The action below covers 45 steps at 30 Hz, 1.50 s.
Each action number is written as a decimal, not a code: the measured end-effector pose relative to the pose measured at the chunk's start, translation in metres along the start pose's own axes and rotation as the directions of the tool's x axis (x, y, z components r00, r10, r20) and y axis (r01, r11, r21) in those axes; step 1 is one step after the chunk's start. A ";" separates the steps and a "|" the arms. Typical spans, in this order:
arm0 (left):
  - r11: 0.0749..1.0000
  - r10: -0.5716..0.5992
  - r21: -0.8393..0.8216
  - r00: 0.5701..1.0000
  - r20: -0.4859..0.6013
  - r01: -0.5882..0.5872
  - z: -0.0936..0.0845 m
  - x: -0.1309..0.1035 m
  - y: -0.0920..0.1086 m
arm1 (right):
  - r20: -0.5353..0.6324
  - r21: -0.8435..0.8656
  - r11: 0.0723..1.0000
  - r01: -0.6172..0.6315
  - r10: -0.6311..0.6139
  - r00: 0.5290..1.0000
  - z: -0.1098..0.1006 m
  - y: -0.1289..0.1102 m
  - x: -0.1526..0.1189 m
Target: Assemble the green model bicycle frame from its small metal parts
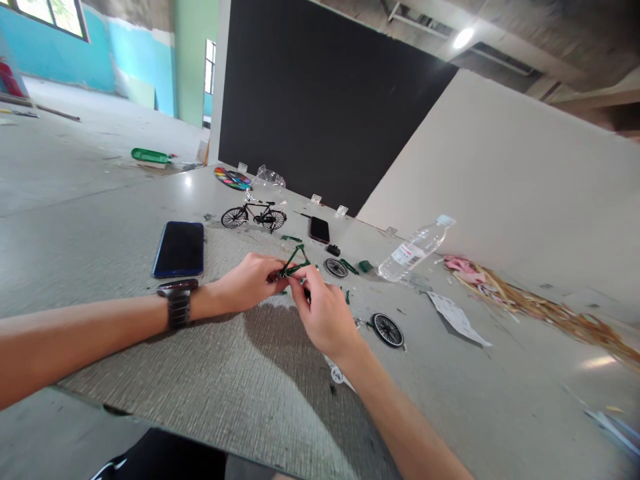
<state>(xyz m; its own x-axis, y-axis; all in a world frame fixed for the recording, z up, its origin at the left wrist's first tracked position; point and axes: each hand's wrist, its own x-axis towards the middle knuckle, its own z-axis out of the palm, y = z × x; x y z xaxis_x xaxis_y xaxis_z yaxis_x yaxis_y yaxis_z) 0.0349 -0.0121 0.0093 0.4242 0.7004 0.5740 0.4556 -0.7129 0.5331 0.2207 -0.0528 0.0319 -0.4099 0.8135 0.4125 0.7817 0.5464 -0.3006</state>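
Observation:
Between my hands is a small green model bicycle frame (299, 257), held just above the table. My left hand (253, 283) pinches its lower left end, with the thumb and fingers closed. My right hand (325, 313) grips it from the right with bent fingers, which hide part of the frame. Whatever small piece lies at the fingertips is too small to make out. To the right of my right hand lie a small spoked wheel (388, 330) and, farther back, another wheel (337, 267). Green parts (349, 267) are scattered around them.
A finished black model bicycle (255, 215) stands behind my hands. A blue-edged phone (179, 249) lies left, a smaller phone (319, 230) farther back. A clear water bottle (417, 248) and a printed sheet (457, 319) are on the right. A paint palette (233, 178) sits near the black panel.

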 end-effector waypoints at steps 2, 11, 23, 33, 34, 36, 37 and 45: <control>1.000 -0.019 0.000 1.000 0.000 0.019 0.000 0.000 0.000 | -0.010 0.008 1.000 0.003 -0.003 1.000 0.000 0.000 0.000; 0.999 -0.023 0.023 0.999 0.032 0.023 0.001 -0.001 -0.003 | -0.022 0.077 0.997 0.030 -0.028 0.999 0.001 0.000 0.000; 0.996 -0.075 0.048 0.997 0.007 0.074 -0.001 0.000 0.000 | -0.035 0.077 0.997 0.032 -0.029 0.999 -0.001 0.003 0.000; 0.999 -0.048 -0.006 0.998 0.031 0.048 0.000 -0.002 -0.001 | -0.061 0.060 0.997 0.053 -0.049 0.997 0.000 0.002 -0.001; 0.999 -0.045 -0.001 0.999 0.028 0.045 0.000 -0.002 -0.001 | -0.064 0.062 0.997 0.051 -0.047 0.997 0.000 0.002 -0.001; 0.999 -0.037 0.004 0.999 0.024 0.037 0.000 -0.002 -0.001 | -0.070 0.065 0.997 0.048 -0.044 0.997 -0.001 0.003 -0.001; 0.999 -0.032 0.000 0.999 0.028 0.032 0.000 -0.002 -0.001 | -0.072 0.066 0.997 0.048 -0.044 0.996 -0.001 0.003 -0.001; 1.000 0.013 -0.018 1.000 0.019 -0.013 -0.001 -0.001 -0.001 | -0.045 0.064 0.997 0.053 -0.050 0.998 0.001 0.005 -0.001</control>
<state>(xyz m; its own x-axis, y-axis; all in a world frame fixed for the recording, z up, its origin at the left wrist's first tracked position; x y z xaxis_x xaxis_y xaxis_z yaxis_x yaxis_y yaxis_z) 0.0335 -0.0120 0.0084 0.4450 0.6913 0.5693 0.4360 -0.7225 0.5366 0.2242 -0.0506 0.0296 -0.4268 0.7753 0.4656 0.7274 0.6002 -0.3327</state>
